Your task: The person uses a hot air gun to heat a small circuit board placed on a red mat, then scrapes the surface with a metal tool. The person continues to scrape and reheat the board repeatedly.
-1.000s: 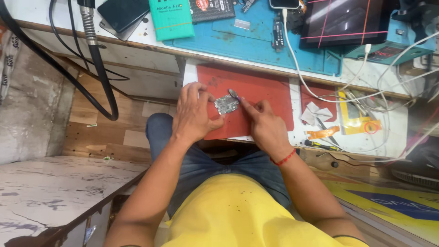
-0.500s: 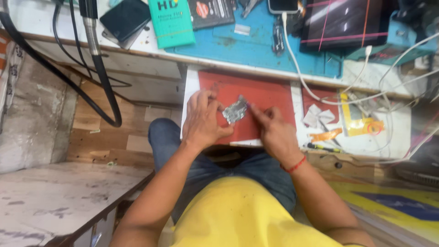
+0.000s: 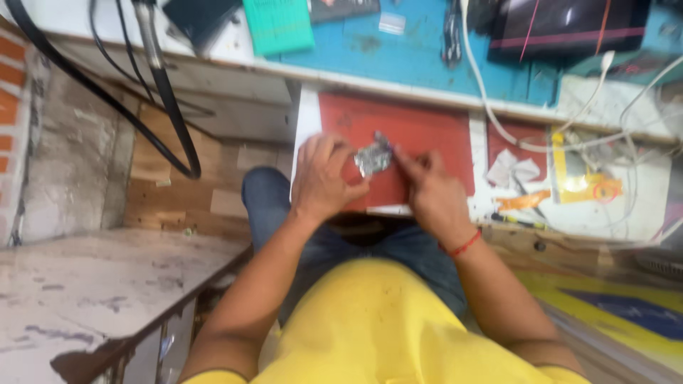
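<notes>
Head view. The left hand pinches a small silvery metal part by its left edge, holding it just above the red mat on the desk. The right hand, fingers drawn together as if around a thin tool too blurred to identify, meets the part from the right. The part lies between both hands, its long axis tilted up toward the right; both hands touch it.

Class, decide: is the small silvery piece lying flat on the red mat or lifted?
Cannot tell: the silvery piece sits between both hands' fingers over the red mat, blurred.
</notes>
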